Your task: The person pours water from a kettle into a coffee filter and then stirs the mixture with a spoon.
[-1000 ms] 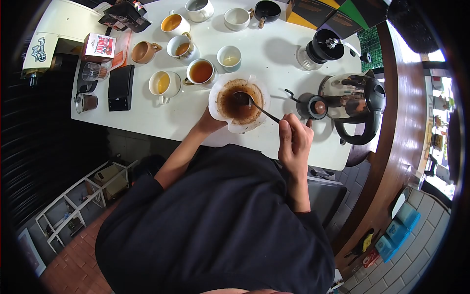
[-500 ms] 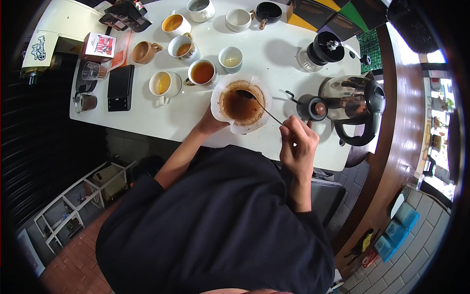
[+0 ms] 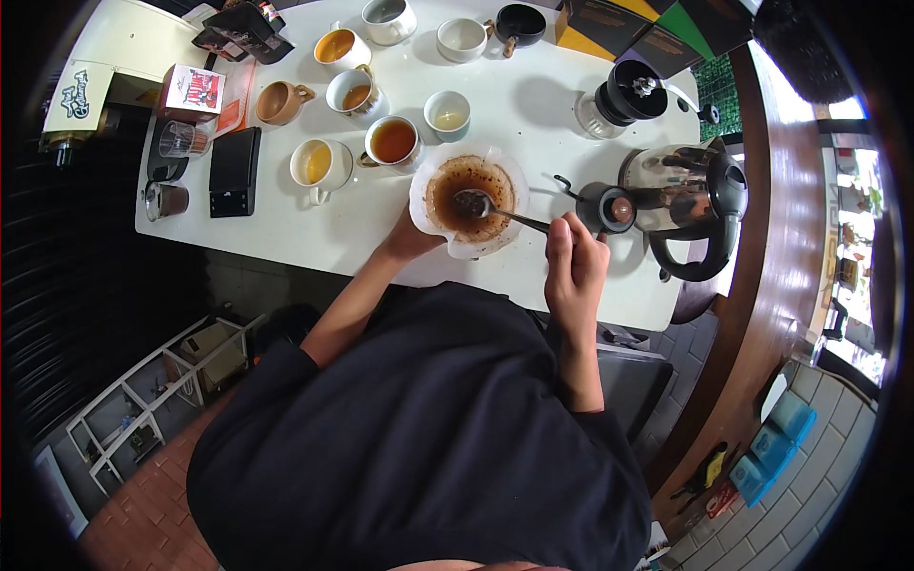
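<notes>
Grips spoon [image 3: 514,219] with closed right hand [image 3: 576,262], reaching into paper filter [image 3: 432,233] of brown liquid near tabletop's [image 3: 362,249] front edge. Keeps left hand [image 3: 411,238] at filter's left side; cannot tell finger closure.

The scale [image 3: 234,171] is black and lies flat near the left end of the white table [image 3: 286,233]. Beyond it sits the box [image 3: 193,90], white with red print. The clear cup [image 3: 181,139] is near the box. The glass [image 3: 167,200], with dark contents, stands near the table's left edge. The brown cup [image 3: 278,102] stands upright right of the box. The black cup [image 3: 521,23] stands at the far side. At lower left, the shelf [image 3: 124,390] has a white frame. The blue trays [image 3: 776,447] are at lower right, against white tiles [image 3: 809,485].
</notes>
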A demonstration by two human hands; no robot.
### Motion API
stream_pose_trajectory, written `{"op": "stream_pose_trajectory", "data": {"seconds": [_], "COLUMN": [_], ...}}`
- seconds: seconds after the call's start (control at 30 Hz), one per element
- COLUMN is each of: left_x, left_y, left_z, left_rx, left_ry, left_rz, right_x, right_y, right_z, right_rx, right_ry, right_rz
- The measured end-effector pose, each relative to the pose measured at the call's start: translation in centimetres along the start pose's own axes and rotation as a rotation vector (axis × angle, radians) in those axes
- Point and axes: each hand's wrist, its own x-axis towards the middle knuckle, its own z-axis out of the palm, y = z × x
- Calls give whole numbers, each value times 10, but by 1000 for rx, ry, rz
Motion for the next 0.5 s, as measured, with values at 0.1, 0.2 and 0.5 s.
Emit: {"op": "stream_pose_trajectory", "data": {"seconds": [0.1,0.2,0.5], "left_x": [3,3,1], "left_y": [-5,-4,-7], "left_z": [-4,-3,-3], "left_rx": [-7,-9,-72], "left_ry": [-18,-16,-11], "left_rz": [0,22,16], "right_x": [0,0,2], "right_y": [12,13,16], "right_z": [10,14,15], "right_rx": [250,322,378], "right_ry": [8,50,18], "right_rz": [123,163,201]}}
